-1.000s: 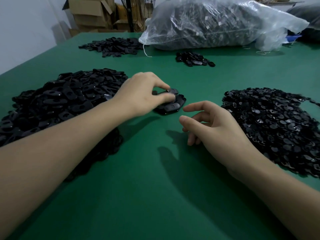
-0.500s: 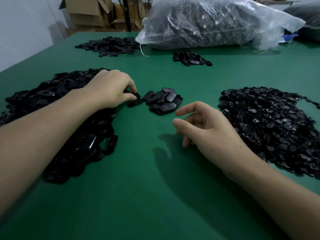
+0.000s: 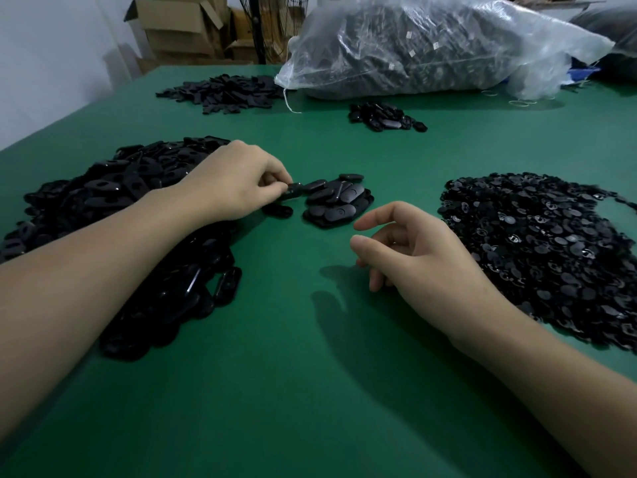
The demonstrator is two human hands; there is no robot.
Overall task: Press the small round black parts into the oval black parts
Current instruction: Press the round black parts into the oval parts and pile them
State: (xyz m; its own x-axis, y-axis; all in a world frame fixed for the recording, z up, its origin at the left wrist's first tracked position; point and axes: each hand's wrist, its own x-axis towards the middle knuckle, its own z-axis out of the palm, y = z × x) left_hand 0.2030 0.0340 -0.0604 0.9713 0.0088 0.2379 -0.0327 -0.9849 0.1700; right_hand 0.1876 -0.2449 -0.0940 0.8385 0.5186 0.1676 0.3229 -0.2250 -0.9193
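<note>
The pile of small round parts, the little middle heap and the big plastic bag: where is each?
pile of small round parts (image 3: 537, 246): head view, middle of the pile.
little middle heap (image 3: 336, 207): head view, an oval part atop it.
big plastic bag (image 3: 431, 46): head view, its clear front side.

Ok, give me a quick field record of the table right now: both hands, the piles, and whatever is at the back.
left hand: pinches an oval part at the edge of the middle pile
right hand: loosely curled above the table, nothing seen in it
oval pile: partly under the left forearm
round pile: right of the right hand
middle pile: ovals, between the hands
back: clear bag, far dark pile, small dark pile, cardboard boxes
</note>
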